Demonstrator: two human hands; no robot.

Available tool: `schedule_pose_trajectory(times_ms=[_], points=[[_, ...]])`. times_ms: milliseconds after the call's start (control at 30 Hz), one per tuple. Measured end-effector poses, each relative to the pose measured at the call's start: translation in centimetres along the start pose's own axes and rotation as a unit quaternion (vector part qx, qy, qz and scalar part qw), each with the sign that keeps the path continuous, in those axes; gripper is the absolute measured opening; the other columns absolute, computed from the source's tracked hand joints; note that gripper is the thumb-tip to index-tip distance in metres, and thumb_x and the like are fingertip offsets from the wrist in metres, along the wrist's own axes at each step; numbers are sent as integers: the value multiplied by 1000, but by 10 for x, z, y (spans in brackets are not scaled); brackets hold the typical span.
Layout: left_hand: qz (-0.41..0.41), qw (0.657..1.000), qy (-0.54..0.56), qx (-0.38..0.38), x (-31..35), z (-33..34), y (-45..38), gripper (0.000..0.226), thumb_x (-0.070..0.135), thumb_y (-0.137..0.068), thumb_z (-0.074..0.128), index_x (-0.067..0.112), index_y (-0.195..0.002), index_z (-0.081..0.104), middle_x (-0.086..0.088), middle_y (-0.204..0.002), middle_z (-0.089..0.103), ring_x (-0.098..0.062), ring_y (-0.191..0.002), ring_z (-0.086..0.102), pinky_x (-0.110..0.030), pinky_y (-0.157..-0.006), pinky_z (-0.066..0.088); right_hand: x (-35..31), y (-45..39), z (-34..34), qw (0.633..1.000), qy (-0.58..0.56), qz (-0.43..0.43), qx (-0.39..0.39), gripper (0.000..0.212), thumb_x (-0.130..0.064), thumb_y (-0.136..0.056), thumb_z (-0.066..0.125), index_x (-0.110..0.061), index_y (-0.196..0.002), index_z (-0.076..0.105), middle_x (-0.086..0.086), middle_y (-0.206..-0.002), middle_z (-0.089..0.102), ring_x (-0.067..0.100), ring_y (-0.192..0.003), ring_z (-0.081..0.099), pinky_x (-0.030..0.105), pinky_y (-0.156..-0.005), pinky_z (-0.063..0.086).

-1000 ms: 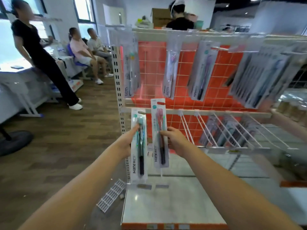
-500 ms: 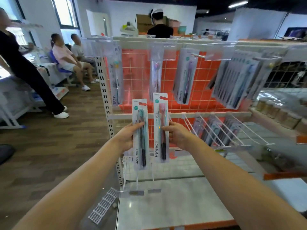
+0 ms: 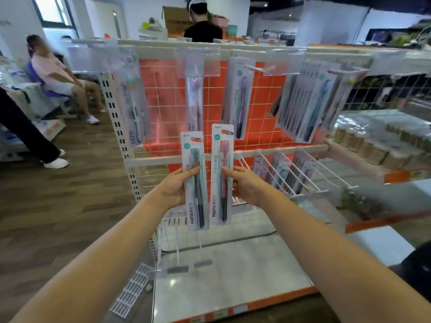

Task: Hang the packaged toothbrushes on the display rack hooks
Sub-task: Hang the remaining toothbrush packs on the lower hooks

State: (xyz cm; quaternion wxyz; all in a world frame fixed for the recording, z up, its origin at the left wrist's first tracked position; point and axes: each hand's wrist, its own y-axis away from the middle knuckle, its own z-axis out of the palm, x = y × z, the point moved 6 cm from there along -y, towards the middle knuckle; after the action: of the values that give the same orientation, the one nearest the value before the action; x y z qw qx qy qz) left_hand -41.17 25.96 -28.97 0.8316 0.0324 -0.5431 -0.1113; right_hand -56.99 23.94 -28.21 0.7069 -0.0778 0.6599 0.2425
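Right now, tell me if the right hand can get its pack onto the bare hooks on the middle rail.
Probably yes: the right hand holds the pink toothbrush pack beside the bare hooks, nothing between.

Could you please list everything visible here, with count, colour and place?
green toothbrush pack: one, teal brush, held upright before the rack.
pink toothbrush pack: one, pink brush, beside it on the right.
hanging packs: several, top row hooks.
empty hooks: several, white, middle rail right.
rack back panel: one, orange grid.
base shelf: one, pale grey, bottom.
bystanders: several, background.
left hand: grips green pack.
right hand: grips pink pack.
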Motion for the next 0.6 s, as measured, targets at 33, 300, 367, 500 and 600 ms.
schedule_pose_trajectory(times_ms=[33,300,367,500,600], points=[[-1,1000,-4,-2,-2,2,-2,16,13,-93,52,8,-99,66,-8,-83,74,-20,-74,72,-37,-63,60,1,2,-3,1000,-4,-2,3,27,-31,-92,58,-11,-109,64,5,-98,71,24,-89,67,38,-76,55],[-17,1000,-10,-1,-18,27,-15,13,10,-91,56,11,-93,68,-7,-81,75,-18,-71,72,-36,-63,60,3,16,-40,999,-17,-13,38,12,-21,-94,56,-15,-100,65,-2,-82,74,15,-73,70,32,-63,57],[-20,1000,-13,-14,-19,38,-19,14,12,-88,58,11,-97,68,-8,-87,74,-20,-77,72,-41,-74,59,-1,19,-52,999,-13,-20,41,12,-21,-94,55,-17,-100,64,-4,-81,74,13,-71,70,29,-59,56],[-13,1000,-24,-15,-19,69,-30,14,11,-89,57,10,-98,68,-8,-88,74,-20,-78,72,-38,-71,60,-13,27,-81,998,-8,-42,42,17,-24,-93,56,-17,-106,64,-3,-86,73,16,-79,68,33,-66,57],[11,999,-46,-1,-20,97,-40,14,10,-91,57,12,-100,67,-5,-87,74,-17,-78,72,-32,-65,60,-16,35,-109,998,-20,-49,43,17,-24,-93,56,-18,-108,64,-2,-89,72,16,-81,68,33,-69,56]])
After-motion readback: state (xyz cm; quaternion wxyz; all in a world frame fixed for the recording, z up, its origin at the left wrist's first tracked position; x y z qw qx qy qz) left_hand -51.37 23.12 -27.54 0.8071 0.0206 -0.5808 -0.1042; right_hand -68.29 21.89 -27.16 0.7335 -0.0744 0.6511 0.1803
